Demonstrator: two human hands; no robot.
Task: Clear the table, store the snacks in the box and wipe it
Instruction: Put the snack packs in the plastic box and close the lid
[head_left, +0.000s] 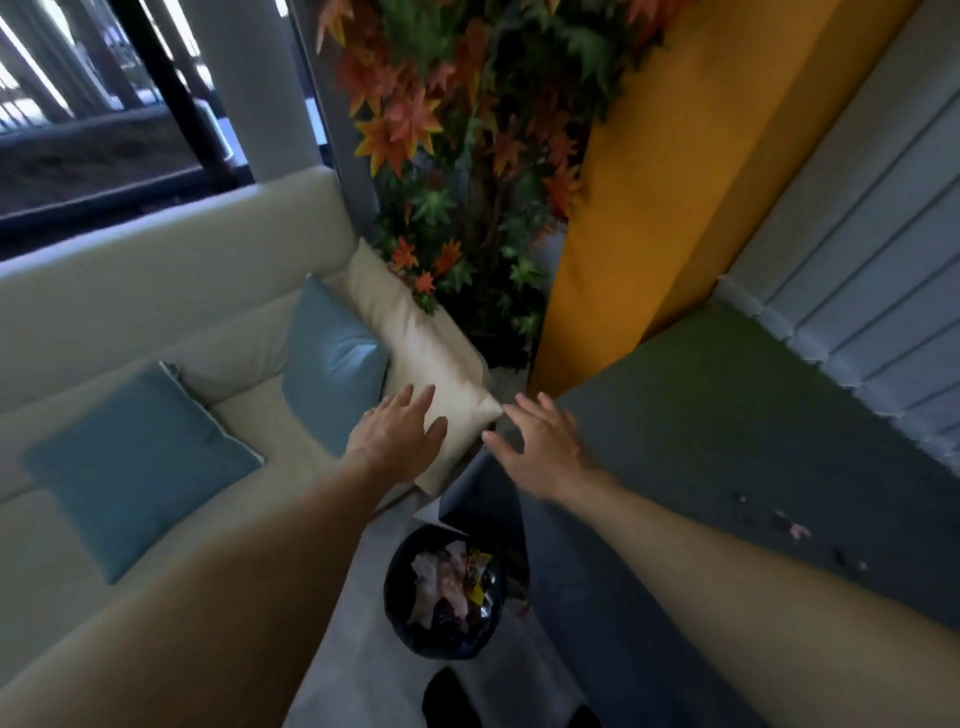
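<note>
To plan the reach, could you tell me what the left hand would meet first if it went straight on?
Probably the cream cushion, directly ahead of the left hand; depth is unclear.

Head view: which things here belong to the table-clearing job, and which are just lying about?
Job: dark grey table; small scraps on it; round black bin holding wrappers; left hand; right hand, both open.
Lying about: cream upholstered sofa; two blue fabric cushions; cream cushion; orange-and-green leafy plant.

We look from one wide-angle head camera, forward and steeply down. The sofa (156, 291), surface (727, 441) and waste bin (397, 608) lie close below.
</note>
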